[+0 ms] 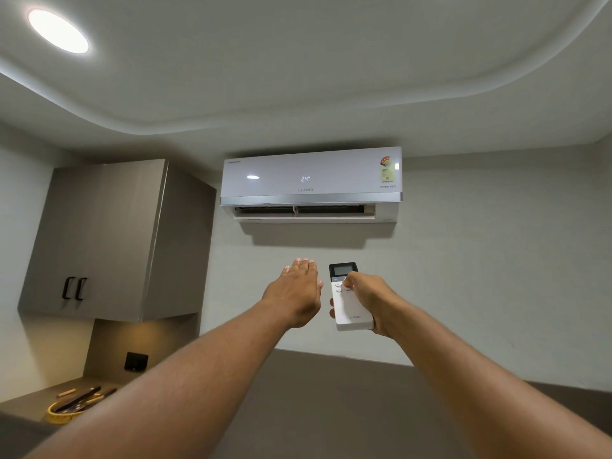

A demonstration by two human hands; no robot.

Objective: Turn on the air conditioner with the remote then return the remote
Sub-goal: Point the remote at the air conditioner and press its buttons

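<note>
A: Where is the remote (351, 301)?

B: Raised toward the air conditioner (311, 180), gripped in the right hand (374, 303). The fingers wrap its lower body and the thumb rests on the buttons just below its small screen. The unit's panel shows 24 and its louvre looks open, so it seems to be on.

A: And the left hand (298, 293)?

B: Empty, flat and spread, held just beside the remote without touching it.

A: How will the remote handle?

B: Probably light and rigid, with smooth plastic that could slip. Holding it around the lower half, as now, leaves the buttons free. It should be set down gently.
</note>
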